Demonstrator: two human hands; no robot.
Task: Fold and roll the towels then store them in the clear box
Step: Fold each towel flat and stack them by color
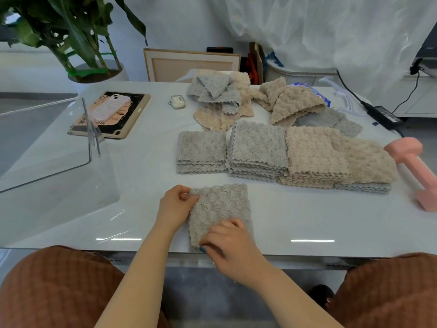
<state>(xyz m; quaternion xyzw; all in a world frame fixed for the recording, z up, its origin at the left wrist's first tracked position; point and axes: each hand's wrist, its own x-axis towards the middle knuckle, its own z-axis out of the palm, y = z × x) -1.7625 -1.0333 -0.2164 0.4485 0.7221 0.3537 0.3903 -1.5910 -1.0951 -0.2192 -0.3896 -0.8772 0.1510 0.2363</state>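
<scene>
Two hands on grey towel (220, 207) at near edge of counter (307, 221): left hand (176, 204) pinches far corner, right hand (233, 245) pinches near corner. Best to align scalloped edges before rolling.

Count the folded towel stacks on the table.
4, in a row: leftmost grey stack, second grey stack beside it, beige stack next, beige-over-grey stack far right. The loose towels behind may hide more.
</scene>
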